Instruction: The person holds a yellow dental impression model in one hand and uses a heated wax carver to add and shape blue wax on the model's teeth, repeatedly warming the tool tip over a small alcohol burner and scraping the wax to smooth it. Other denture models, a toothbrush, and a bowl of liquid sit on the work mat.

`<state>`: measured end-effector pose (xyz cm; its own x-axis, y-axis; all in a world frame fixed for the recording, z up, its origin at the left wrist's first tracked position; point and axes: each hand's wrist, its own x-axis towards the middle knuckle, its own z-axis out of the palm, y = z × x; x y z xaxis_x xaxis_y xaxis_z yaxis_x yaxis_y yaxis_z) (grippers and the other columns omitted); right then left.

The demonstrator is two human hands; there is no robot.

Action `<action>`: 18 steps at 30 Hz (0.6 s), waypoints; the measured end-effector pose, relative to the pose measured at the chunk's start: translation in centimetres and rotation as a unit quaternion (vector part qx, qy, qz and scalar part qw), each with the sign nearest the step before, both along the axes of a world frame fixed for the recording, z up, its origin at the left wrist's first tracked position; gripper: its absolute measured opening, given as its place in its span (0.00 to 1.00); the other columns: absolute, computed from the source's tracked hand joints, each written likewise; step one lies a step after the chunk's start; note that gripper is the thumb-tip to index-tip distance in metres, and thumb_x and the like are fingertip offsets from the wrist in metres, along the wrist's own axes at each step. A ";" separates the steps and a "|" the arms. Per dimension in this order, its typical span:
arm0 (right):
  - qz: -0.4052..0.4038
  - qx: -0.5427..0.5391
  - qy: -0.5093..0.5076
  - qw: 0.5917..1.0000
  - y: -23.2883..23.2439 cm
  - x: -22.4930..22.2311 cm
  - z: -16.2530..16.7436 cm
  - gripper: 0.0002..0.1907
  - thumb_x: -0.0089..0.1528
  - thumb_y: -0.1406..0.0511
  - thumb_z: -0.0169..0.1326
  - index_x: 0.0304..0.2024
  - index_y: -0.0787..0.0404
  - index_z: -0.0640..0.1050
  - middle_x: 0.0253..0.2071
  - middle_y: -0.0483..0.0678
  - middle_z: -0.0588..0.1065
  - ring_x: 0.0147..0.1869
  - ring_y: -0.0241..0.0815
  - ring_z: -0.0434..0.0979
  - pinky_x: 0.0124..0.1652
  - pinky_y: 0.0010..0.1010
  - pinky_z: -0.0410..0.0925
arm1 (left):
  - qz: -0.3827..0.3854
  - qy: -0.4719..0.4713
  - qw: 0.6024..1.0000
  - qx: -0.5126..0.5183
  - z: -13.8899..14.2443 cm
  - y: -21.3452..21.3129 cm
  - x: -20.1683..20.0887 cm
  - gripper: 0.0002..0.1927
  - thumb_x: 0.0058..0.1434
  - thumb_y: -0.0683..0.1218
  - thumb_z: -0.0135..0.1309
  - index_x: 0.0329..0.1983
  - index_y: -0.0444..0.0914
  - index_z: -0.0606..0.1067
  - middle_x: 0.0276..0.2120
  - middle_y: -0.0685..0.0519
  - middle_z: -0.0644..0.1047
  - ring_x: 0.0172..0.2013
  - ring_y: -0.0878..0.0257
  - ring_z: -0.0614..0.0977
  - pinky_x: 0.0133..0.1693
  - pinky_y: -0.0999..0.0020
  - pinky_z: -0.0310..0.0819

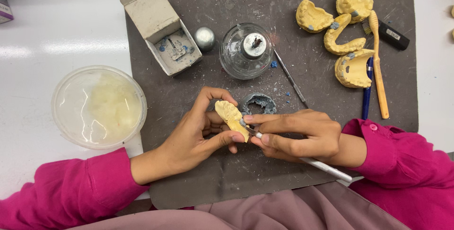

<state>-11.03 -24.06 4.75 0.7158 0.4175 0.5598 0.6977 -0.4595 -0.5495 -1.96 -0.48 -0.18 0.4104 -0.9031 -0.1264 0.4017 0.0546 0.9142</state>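
Yellow dental cast (231, 116) sits mid-frame, left hand (198, 137) gripping it, right hand (298, 137) closed round a metal carving tool (302, 160) touching it.

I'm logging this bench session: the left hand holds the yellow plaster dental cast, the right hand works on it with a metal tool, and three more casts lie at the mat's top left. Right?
Not quite. In the head view the left hand does hold the yellow plaster dental cast, and the right hand works it with the slim metal tool, but four more casts lie at the top right of the dark grey mat, not three at the top left.
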 end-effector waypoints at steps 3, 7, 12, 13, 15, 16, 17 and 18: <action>0.011 -0.007 0.003 1.000 -0.2 0.0 0.2 0.13 0.59 0.75 0.67 0.40 0.66 0.75 0.37 0.54 0.80 0.49 0.57 0.86 0.36 0.30 0.82 | -0.001 -0.003 1.000 -0.002 0.0 0.0 0.0 0.25 0.68 0.41 0.56 0.60 0.36 0.55 0.45 0.45 0.81 0.39 0.66 0.85 0.41 0.71 0.83; 0.007 0.012 0.017 1.000 -0.2 -0.1 0.2 0.13 0.59 0.76 0.67 0.40 0.66 0.75 0.37 0.54 0.79 0.49 0.58 0.87 0.37 0.32 0.83 | -0.004 -0.002 1.000 -0.009 0.0 0.0 0.0 0.25 0.69 0.41 0.55 0.61 0.37 0.55 0.46 0.45 0.81 0.42 0.65 0.84 0.42 0.71 0.84; 0.008 0.024 0.018 1.000 -0.2 0.1 0.1 0.14 0.59 0.77 0.67 0.42 0.67 0.75 0.37 0.55 0.79 0.47 0.54 0.87 0.43 0.39 0.84 | -0.002 0.000 1.000 -0.011 0.0 0.0 0.0 0.25 0.69 0.41 0.55 0.62 0.36 0.55 0.46 0.44 0.80 0.43 0.65 0.84 0.42 0.71 0.84; 0.010 0.020 0.018 1.000 -0.2 0.1 0.1 0.14 0.59 0.77 0.67 0.43 0.67 0.75 0.37 0.55 0.79 0.47 0.55 0.87 0.43 0.38 0.84 | -0.003 0.001 1.000 -0.010 0.0 0.0 -0.1 0.25 0.69 0.41 0.55 0.62 0.36 0.55 0.46 0.44 0.80 0.43 0.65 0.84 0.42 0.71 0.84; 0.014 0.011 0.019 1.000 -0.3 0.1 0.2 0.14 0.59 0.76 0.67 0.43 0.67 0.75 0.37 0.55 0.79 0.48 0.56 0.87 0.42 0.36 0.84 | -0.003 0.001 1.000 -0.007 0.0 0.0 0.0 0.25 0.69 0.41 0.55 0.62 0.36 0.55 0.46 0.45 0.80 0.42 0.65 0.84 0.42 0.70 0.84; 0.016 0.005 0.019 1.000 -0.3 0.1 0.3 0.14 0.59 0.76 0.67 0.43 0.67 0.75 0.38 0.55 0.80 0.49 0.57 0.87 0.41 0.34 0.83 | -0.004 0.000 1.000 -0.007 0.0 0.0 0.0 0.25 0.69 0.41 0.54 0.62 0.36 0.55 0.46 0.45 0.80 0.43 0.65 0.84 0.42 0.70 0.84; 0.018 0.000 0.019 1.000 -0.3 0.1 0.4 0.14 0.59 0.76 0.67 0.43 0.66 0.76 0.38 0.55 0.80 0.49 0.58 0.86 0.40 0.32 0.83 | -0.005 -0.002 1.000 -0.006 0.1 0.1 0.0 0.25 0.70 0.41 0.54 0.62 0.36 0.55 0.46 0.45 0.80 0.43 0.65 0.84 0.42 0.70 0.83; 0.019 0.002 0.019 1.000 -0.3 0.1 0.4 0.14 0.59 0.76 0.67 0.44 0.67 0.76 0.38 0.55 0.80 0.49 0.57 0.86 0.41 0.33 0.83 | -0.006 -0.003 1.000 -0.006 0.0 0.1 0.0 0.25 0.70 0.41 0.54 0.63 0.36 0.55 0.46 0.45 0.80 0.43 0.65 0.84 0.42 0.70 0.83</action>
<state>-10.92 -24.38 5.12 0.7200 0.4434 0.5338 0.6935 -0.4305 -0.5778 -1.93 -0.41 -0.14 0.4009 -0.9090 -0.1140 0.3973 0.0604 0.9157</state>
